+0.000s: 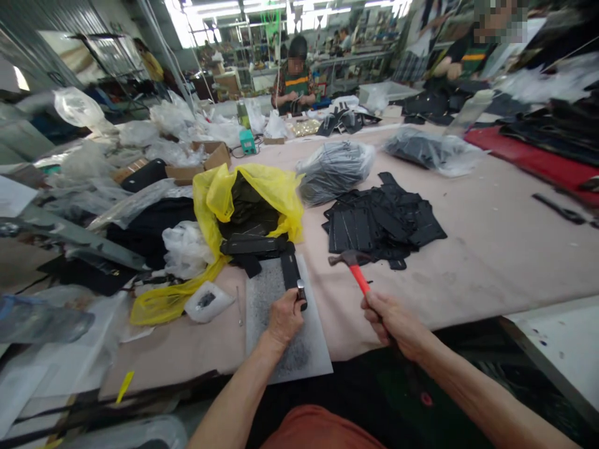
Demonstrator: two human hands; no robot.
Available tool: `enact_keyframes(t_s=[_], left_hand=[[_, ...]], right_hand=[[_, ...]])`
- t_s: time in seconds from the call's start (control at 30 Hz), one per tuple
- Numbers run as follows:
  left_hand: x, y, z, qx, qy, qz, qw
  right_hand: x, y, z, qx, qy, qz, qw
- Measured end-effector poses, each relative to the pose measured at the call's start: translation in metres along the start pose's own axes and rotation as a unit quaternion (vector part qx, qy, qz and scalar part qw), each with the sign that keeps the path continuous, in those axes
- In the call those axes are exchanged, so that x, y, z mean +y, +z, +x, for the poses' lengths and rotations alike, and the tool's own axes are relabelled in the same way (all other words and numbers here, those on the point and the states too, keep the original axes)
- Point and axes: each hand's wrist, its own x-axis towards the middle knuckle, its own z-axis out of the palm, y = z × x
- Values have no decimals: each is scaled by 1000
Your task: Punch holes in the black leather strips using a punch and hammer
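Observation:
My right hand (393,321) is closed around the handle of a claw hammer (359,274) with a red-orange shaft, its head raised left of the pile. In my left hand (285,318) is a short upright tool with a shiny metal top, which looks like a hand punch (301,292). It stands at the near end of a black strip (289,268) lying on a speckled white board (311,349). The punch's lower tip is hidden by my fingers. More black strips (253,244) lie at the mouth of a yellow bag (290,190).
A pile of black cut pieces (384,218) lies right of the board. Behind it are filled plastic bags (337,165). A small white bag (208,302) and a thin metal rod (239,305) lie to the left. Co-workers (296,81) sit across the table.

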Motion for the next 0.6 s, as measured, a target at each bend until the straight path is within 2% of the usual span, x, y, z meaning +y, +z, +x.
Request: enact_keyframes(t_s=[0.03,0.07,0.1,0.13,0.17,0.23,0.3,0.33,0.4,0.43,0.53,0.6], left_hand=[[1,0,0,0,1,3,1000],[1,-1,0,1,2,6,1000],[1,-1,0,3,3,8,1000],[2,-1,0,6,4,9,1000],[2,-1,0,7,5,8,1000],[2,-1,-1,10,4,7,1000],[1,0,-1,9,4,8,1000],[1,0,-1,8,4,10,1000],[1,1,-1,7,3,9,1000],[0,1,-1,8,3,5,1000],[-1,1,-2,11,2,-9,1000],[-1,1,-2,9,-1,-10,1000]], right_hand=[[-27,0,-14,35,-83,-20,996],[-53,1,-30,80,-183,-43,979],[-77,3,-44,123,-284,-57,949],[-96,6,-57,187,-383,-48,903],[-108,9,-67,240,-453,-33,858],[-109,16,-75,290,-517,-65,803],[-89,18,-71,210,-527,-260,781],[-77,17,-66,134,-507,-362,771],[-60,12,-57,66,-451,-476,752],[-56,10,-55,60,-435,-491,752],[-56,7,-55,143,-449,-398,787],[-57,8,-55,167,-450,-360,800]])
